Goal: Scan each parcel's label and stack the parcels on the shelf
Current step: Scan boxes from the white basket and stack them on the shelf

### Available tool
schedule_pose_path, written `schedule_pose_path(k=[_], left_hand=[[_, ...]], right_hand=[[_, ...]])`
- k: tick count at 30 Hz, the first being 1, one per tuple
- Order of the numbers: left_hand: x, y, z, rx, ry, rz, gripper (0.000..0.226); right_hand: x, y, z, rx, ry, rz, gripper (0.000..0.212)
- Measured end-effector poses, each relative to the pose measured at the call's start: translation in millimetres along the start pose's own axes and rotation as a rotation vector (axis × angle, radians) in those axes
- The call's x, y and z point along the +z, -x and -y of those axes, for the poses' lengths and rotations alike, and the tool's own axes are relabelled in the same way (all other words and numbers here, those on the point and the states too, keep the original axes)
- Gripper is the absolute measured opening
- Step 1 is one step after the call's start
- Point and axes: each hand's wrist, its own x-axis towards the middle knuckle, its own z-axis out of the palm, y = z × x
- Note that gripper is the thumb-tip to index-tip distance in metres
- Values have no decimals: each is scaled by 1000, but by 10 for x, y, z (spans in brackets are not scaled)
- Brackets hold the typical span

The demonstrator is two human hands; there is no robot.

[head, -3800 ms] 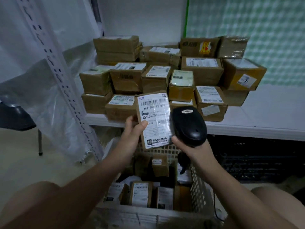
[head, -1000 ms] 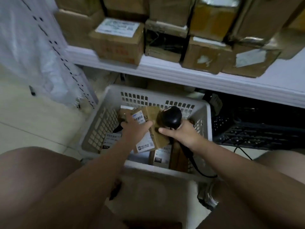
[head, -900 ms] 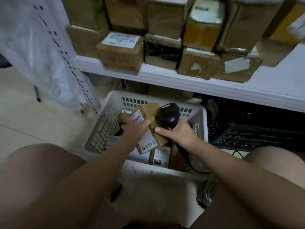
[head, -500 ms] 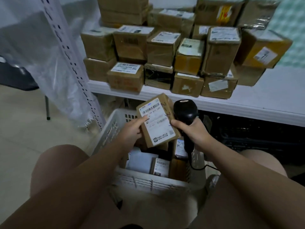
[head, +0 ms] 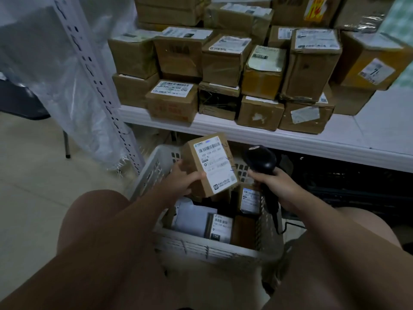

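While left hand [head: 183, 183] grips parcel [head: 210, 164] above basket [head: 201, 245], label up, right hand [head: 276, 182] fingers [head: 259, 176] wrap scanner [head: 260, 161] just beside it. Many boxes [head: 223, 63] already stacked on shelf [head: 335, 144]. Judgement: this parcel awaits scan, then shelving; several more parcels [head: 221, 227] lie in basket, so task well along, unfinished.

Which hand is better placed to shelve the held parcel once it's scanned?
Left hand: it grips the parcel in front of the shelf. The right hand is busy holding the scanner.
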Motion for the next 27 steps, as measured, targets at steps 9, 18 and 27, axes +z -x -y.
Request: schedule_pose_path(k=[9,18,27], left_hand=[[-140,-86,190,50,-150,-42,51],[-168,-210,361,1,-242,-163,70],[-137,-217,370,-12,-352,-284,67]], right_hand=[[284,105,-71,-216,123,116,13],[335,91,-79,-178,81,133,21],[312,30,-114,-170,93,138,10]])
